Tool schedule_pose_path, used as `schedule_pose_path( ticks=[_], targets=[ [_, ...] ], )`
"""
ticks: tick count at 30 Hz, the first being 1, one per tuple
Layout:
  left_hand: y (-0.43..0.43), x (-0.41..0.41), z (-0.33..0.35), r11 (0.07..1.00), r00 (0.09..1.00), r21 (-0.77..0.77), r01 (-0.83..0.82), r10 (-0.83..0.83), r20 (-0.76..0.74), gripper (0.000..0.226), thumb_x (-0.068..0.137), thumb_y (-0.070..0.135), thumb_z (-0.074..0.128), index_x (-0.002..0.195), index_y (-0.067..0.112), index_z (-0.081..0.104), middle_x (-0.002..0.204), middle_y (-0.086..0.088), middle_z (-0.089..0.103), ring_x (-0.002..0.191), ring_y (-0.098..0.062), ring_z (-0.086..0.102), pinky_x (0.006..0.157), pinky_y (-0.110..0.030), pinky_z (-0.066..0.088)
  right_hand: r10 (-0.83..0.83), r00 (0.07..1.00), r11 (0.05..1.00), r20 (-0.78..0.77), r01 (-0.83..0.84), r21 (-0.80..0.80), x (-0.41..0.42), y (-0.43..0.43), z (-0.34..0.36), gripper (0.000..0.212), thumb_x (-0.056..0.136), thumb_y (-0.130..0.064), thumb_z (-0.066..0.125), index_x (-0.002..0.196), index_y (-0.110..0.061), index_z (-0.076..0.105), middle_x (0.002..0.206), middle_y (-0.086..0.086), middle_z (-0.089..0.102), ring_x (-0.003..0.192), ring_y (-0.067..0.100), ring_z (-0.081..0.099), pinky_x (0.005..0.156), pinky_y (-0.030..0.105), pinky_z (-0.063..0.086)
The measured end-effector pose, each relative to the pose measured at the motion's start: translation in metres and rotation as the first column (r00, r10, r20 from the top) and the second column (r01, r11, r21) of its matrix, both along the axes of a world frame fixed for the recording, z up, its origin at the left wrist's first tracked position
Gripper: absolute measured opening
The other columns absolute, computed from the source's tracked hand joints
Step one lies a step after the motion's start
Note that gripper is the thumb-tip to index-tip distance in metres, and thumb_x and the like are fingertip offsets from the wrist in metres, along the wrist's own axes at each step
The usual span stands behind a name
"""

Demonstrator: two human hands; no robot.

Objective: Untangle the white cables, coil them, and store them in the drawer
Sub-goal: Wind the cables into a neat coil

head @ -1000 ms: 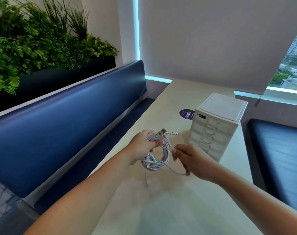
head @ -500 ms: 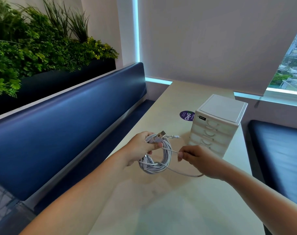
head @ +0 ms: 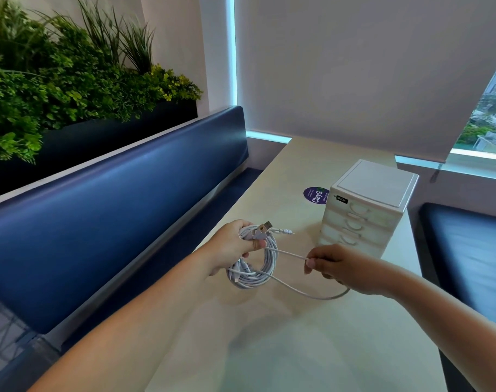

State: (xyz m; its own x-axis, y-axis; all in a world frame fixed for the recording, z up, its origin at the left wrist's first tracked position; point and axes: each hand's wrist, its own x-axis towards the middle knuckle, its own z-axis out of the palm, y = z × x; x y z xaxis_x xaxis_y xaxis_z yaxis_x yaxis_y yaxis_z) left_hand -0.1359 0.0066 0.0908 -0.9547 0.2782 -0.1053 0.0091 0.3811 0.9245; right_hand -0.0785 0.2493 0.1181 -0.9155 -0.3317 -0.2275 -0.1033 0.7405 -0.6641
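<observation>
**Coil in one hand, loose strand in the other**

The pale counter [head: 269, 349] carries a small white drawer unit [head: 365, 210] with its drawers closed, beside a purple sticker [head: 314, 195]. In front of the unit, the left hand [head: 232, 246] has its fingers clenched round the top of the coil of white cables [head: 258, 275]. The right hand [head: 343, 270] pinches a loose strand [head: 303, 293] that loops out from the coil.

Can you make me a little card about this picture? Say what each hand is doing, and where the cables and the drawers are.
left hand: grips the coil of white cables, held above the table
right hand: pinches a loose strand that runs out of the coil
loose strand: hangs in a loop below the right hand
drawer box: white, on the table behind the right hand, drawers look closed
sticker: purple, round, beside the drawer box
bench: blue, along the table's left side
</observation>
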Motion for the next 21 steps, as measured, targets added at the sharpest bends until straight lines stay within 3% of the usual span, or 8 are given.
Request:
schedule_pose_path(
  ticks=[3,5,7,10,14,18,21],
  targets=[
    [-0.004,-0.004,-0.002,0.999,0.998,-0.008,-0.047,0.047,-0.032,0.029,0.088,0.021,0.072,0.114,0.017,0.059,0.086,0.004,0.057,0.066,-0.01,0.049,0.057,-0.019,0.044,-0.033,0.999,0.99,0.043,0.038,-0.134,-0.002,0.002,0.002,0.025,0.098,-0.025,0.049,0.081,-0.024,0.067,0.049,-0.012,0.04,0.052,0.011,0.037,0.06,0.029,0.041],
    [-0.006,-0.006,-0.004,0.997,0.996,-0.021,-0.077,0.076,-0.055,0.029,0.087,0.022,0.074,0.112,0.019,0.059,0.088,0.004,0.059,0.067,-0.011,0.051,0.059,-0.021,0.046,-0.048,0.989,0.972,0.139,0.078,-0.222,0.001,0.002,0.003,0.024,0.099,-0.022,0.047,0.089,-0.013,0.067,0.052,-0.008,0.038,0.051,0.009,0.037,0.055,0.028,0.049],
    [-0.009,-0.009,-0.005,0.991,0.989,-0.066,-0.115,0.108,-0.096,0.03,0.085,0.024,0.076,0.11,0.022,0.06,0.088,0.003,0.063,0.067,-0.013,0.054,0.063,-0.029,0.049,-0.059,0.988,0.98,0.142,0.084,-0.179,0.003,0.001,0.003,0.024,0.1,-0.022,0.046,0.092,-0.013,0.067,0.055,-0.005,0.041,0.048,0.008,0.037,0.044,0.024,0.041],
    [-0.015,-0.011,-0.008,0.987,0.986,-0.071,-0.144,0.137,-0.094,0.031,0.084,0.024,0.077,0.109,0.022,0.06,0.089,0.002,0.063,0.067,-0.014,0.054,0.067,-0.033,0.051,-0.064,0.996,0.992,0.068,0.071,-0.101,0.003,0.003,-0.003,0.024,0.1,-0.022,0.044,0.092,-0.017,0.066,0.057,-0.004,0.044,0.043,0.004,0.037,0.041,0.017,0.029],
    [-0.014,-0.008,-0.007,0.991,0.99,0.005,-0.131,0.131,-0.052,0.03,0.086,0.02,0.075,0.112,0.017,0.06,0.086,0.002,0.059,0.066,-0.012,0.051,0.061,-0.024,0.046,-0.066,0.997,0.998,0.042,0.067,-0.016,0.001,0.001,-0.011,0.024,0.099,-0.021,0.043,0.088,-0.02,0.065,0.059,-0.006,0.049,0.044,0.002,0.04,0.046,0.017,0.036],
    [-0.003,-0.003,-0.004,0.994,0.996,0.053,-0.09,0.09,0.002,0.03,0.088,0.02,0.073,0.115,0.015,0.061,0.083,0.004,0.057,0.064,-0.01,0.05,0.059,-0.023,0.044,-0.08,0.993,0.99,0.085,0.09,-0.109,-0.003,-0.016,-0.015,0.018,0.096,-0.029,0.048,0.091,-0.022,0.063,0.061,-0.007,0.051,0.051,0.007,0.043,0.051,0.025,0.04],
    [0.013,0.005,-0.003,0.998,1.0,0.057,-0.011,0.009,0.024,0.025,0.09,0.02,0.07,0.111,0.011,0.061,0.08,0.003,0.055,0.061,-0.009,0.049,0.051,-0.017,0.043,-0.062,0.996,0.993,-0.062,0.055,-0.108,-0.01,-0.035,-0.018,0.019,0.095,-0.038,0.052,0.084,-0.025,0.061,0.062,-0.007,0.049,0.057,0.011,0.043,0.055,0.026,0.037]
  ],
)
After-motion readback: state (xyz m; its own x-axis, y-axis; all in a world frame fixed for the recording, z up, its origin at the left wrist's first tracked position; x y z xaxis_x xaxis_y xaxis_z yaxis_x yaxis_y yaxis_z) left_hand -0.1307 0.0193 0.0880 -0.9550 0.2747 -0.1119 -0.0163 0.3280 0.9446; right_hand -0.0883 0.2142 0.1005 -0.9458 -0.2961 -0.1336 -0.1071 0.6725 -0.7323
